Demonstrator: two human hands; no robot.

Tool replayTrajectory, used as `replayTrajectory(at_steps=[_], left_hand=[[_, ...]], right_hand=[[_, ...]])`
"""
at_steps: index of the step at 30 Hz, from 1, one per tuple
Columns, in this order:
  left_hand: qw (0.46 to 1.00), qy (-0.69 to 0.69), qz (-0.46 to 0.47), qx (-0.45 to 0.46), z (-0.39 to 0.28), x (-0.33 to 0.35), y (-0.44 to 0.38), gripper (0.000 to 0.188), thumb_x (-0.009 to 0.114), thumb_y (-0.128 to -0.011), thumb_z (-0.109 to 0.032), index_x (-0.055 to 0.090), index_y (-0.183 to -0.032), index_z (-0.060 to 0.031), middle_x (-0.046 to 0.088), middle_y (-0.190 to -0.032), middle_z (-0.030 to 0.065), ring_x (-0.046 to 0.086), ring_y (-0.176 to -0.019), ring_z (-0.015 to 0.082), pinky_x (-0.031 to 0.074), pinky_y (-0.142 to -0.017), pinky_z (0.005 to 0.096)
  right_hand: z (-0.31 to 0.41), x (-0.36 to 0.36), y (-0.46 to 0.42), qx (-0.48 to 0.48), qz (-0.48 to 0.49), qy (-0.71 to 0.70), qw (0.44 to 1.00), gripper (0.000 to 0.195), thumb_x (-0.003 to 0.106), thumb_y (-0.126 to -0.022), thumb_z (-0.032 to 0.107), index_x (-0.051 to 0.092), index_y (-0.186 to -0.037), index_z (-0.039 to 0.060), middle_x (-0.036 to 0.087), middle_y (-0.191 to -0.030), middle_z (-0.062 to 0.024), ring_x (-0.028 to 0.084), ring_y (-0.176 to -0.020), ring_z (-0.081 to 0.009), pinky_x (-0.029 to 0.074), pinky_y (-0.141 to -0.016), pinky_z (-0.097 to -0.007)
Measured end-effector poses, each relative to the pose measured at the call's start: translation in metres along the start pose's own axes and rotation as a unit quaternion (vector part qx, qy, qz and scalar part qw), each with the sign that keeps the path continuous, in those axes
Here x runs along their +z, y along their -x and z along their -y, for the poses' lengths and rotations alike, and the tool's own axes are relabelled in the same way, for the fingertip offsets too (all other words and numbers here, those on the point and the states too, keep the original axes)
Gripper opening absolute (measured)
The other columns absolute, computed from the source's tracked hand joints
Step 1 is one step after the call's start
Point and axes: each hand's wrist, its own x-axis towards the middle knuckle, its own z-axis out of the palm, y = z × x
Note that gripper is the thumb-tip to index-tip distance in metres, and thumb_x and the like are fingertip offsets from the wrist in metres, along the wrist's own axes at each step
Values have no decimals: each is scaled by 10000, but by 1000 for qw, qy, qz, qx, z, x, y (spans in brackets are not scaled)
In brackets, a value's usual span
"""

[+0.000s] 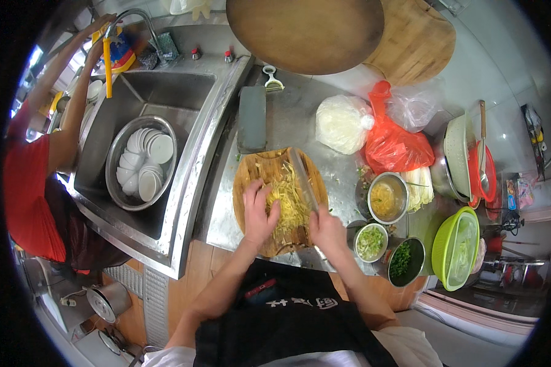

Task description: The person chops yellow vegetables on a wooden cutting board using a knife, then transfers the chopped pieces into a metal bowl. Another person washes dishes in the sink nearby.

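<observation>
A round wooden cutting board [244, 183] lies in front of me on the steel counter. Finely cut pale-yellow shreds [288, 202], perhaps ginger, are heaped across its middle. My right hand [327, 229] grips a cleaver [304, 180] by its handle. The blade points away from me along the right side of the heap, seen nearly edge-on. At the heap's left side rests my left hand [260, 214], its thumb and fingers spread and touching the shreds. Whether any shreds are pinched under its fingertips is hidden.
Left is a sink [179, 87] with a basin of white bowls [140, 120]; a co-worker's arm [69, 114] reaches over it. A whetstone [252, 117] lies beyond the board. On the right stand metal containers [388, 198], a green basket [441, 247] and a red bag [395, 147].
</observation>
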Motion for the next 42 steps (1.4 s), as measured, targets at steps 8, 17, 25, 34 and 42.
replayTrajectory(at_steps=[8, 17, 25, 34, 42], left_hand=[[993, 83, 77, -35, 6, 17, -17, 296, 588, -802, -101, 557, -1078, 1, 540, -1130, 169, 459, -1127, 343, 348, -984, 398], [981, 169, -17, -96, -5, -9, -1, 142, 568, -833, -33, 582, -970, 3, 585, -1007, 155, 563, -963, 295, 448, -849, 336], [992, 101, -40, -57, 4, -8, 16, 152, 589, -815, -42, 585, -962, -3, 572, -1005, 145, 542, -953, 307, 443, -837, 350], [997, 70, -45, 2, 3, 2, 15, 143, 620, -731, 36, 563, -851, -17, 554, -925, 133, 512, -843, 322, 440, -741, 375], [997, 75, -20, -2, 13, 5, 17, 111, 609, -730, 25, 554, -817, -14, 553, -898, 145, 513, -845, 327, 440, -734, 379]], right_hand=[[-6, 20, -13, -14, 35, 81, 996, 148, 476, -868, 156, 483, -907, 14, 603, -632, -234, 606, -588, -419, 478, -557, -530], [13, 0, 16, 6, 33, -65, 997, 194, 516, -874, 217, 496, -883, 24, 589, -687, -258, 579, -660, -454, 459, -587, -525], [24, 10, 24, 55, 68, -218, 972, 202, 489, -896, 194, 491, -917, -7, 578, -679, -265, 576, -665, -457, 459, -599, -520], [45, 24, 26, 43, 137, -10, 990, 223, 442, -912, 205, 449, -964, -11, 597, -719, -277, 589, -685, -459, 458, -638, -542], [43, 69, -3, 29, 84, 9, 996, 272, 434, -912, 230, 467, -952, -37, 600, -735, -289, 595, -698, -454, 460, -662, -540]])
